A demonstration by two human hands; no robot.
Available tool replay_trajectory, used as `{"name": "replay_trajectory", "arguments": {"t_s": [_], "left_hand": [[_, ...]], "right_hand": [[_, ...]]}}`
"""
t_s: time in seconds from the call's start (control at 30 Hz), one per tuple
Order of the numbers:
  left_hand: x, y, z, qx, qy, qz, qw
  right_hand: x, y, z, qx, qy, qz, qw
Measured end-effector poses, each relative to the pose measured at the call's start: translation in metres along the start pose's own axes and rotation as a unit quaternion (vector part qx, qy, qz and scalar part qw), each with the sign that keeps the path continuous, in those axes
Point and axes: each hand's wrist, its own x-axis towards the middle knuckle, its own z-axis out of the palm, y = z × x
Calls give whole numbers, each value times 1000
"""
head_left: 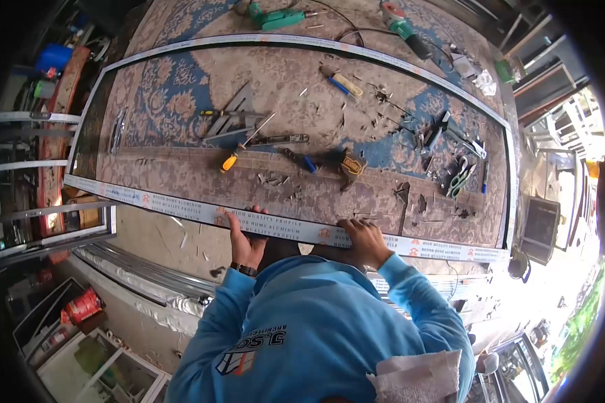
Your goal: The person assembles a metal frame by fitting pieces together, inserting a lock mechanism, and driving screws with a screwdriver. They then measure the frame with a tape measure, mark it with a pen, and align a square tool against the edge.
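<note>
A long rectangular aluminum frame [286, 228], its near bar covered in printed protective film, lies across the carpet-covered table [202, 161]. My left hand [247, 243] grips the near bar left of center, thumb up along its near side and fingertips at the far edge. Farther right, my right hand [364, 242] rests over the same bar, fingers curled over it. Inside the frame's outline are a yellow-handled screwdriver [229, 162], a metal set square [240, 107], a tape measure [351, 165], a blue-and-yellow tool [346, 86] and green-handled scissors [460, 178].
Beyond the far bar lie a green power drill [275, 17] and a green angle grinder [405, 30] with cables. Metal profiles [148, 279] lie below the table at the left. A dark stool-like object [541, 225] stands at the right.
</note>
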Motion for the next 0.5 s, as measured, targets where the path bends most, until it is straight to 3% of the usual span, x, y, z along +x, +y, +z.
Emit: {"name": "replay_trajectory", "arguments": {"t_s": [0.2,0.33,0.5], "left_hand": [[-35,19,-27,-3,-51,-70,996],[-41,58,-42,21,-121,-107,987],[-62,116,-38,27,-107,-166,980]], "right_hand": [[-32,-15,15,-16,28,-10,999],[-34,-59,0,14,16,29,999],[-31,-108,2,30,-33,51,998]]}}
